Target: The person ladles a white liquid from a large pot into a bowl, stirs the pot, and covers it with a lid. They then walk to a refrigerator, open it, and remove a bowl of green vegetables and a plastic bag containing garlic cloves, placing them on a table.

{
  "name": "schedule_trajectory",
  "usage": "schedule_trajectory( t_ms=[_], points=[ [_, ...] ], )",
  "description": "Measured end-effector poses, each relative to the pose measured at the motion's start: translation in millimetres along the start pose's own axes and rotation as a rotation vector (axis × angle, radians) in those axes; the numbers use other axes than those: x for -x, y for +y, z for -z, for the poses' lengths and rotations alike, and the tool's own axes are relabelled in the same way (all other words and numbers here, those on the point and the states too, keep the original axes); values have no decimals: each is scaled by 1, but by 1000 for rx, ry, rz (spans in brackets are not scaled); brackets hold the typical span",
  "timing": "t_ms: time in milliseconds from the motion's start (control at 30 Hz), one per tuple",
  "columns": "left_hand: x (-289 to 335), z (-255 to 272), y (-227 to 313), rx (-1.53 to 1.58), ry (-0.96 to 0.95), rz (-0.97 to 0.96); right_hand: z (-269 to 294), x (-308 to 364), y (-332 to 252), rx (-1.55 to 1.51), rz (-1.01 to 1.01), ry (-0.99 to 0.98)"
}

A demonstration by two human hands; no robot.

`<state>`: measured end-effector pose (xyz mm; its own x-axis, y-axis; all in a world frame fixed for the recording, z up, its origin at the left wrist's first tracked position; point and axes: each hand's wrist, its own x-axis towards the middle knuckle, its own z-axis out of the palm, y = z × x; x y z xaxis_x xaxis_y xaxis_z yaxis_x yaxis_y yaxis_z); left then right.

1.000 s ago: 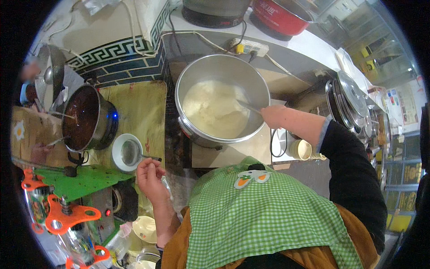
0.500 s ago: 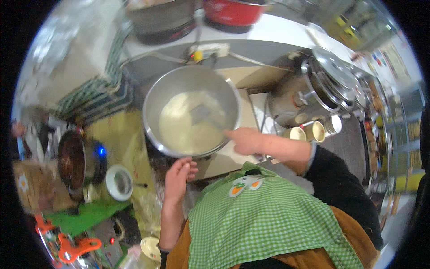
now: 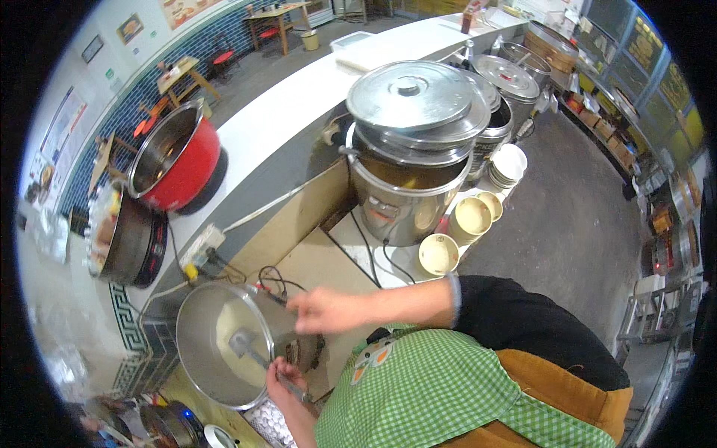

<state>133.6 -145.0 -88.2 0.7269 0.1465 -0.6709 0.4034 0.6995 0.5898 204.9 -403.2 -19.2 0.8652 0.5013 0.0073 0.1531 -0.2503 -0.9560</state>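
Note:
A big steel pot point(image 3: 196, 351) holding pale, creamy liquid point(image 3: 231, 328) stands at the lower left. A metal ladle point(image 3: 245, 345) rests in it, its handle slanting toward me. My left hand point(image 3: 286, 381) grips that handle at the pot's near rim. My right hand point(image 3: 327, 310) hovers just right of the pot's rim, fingers spread and holding nothing, slightly blurred. My green checked apron point(image 3: 441, 388) fills the lower middle.
A tall lidded steel urn point(image 3: 409, 172) stands on the counter with yellow and white bowls point(image 3: 472, 216) beside it. A red pot point(image 3: 173, 158) and a dark pan point(image 3: 123, 235) sit at left. A power strip point(image 3: 200, 250) and cables lie near the pot.
The view has swung right, bringing the urn and bowls into sight. My left hand has taken the ladle handle, and my right hand has come off the ladle to the pot's rim.

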Motion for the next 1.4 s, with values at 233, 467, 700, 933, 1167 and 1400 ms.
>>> schedule_trajectory(
  t_ms=[233,467,700,933,1167,1400],
  points=[
    [34,0,-12,295,-98,-61,276,135,82,-90,-148,1363],
    [58,-45,-22,80,41,-108,387,144,109,-721,-93,1387],
    [96,-76,-25,-123,140,-33,412,110,122,-1116,-102,1264],
    [108,-72,-23,-222,79,91,409,94,141,-1128,-44,1309],
    [147,-84,-24,-331,291,-105,370,108,122,-1072,-2,1307],
    [142,-62,7,-465,244,-330,311,122,74,-971,15,1195]
  ],
)
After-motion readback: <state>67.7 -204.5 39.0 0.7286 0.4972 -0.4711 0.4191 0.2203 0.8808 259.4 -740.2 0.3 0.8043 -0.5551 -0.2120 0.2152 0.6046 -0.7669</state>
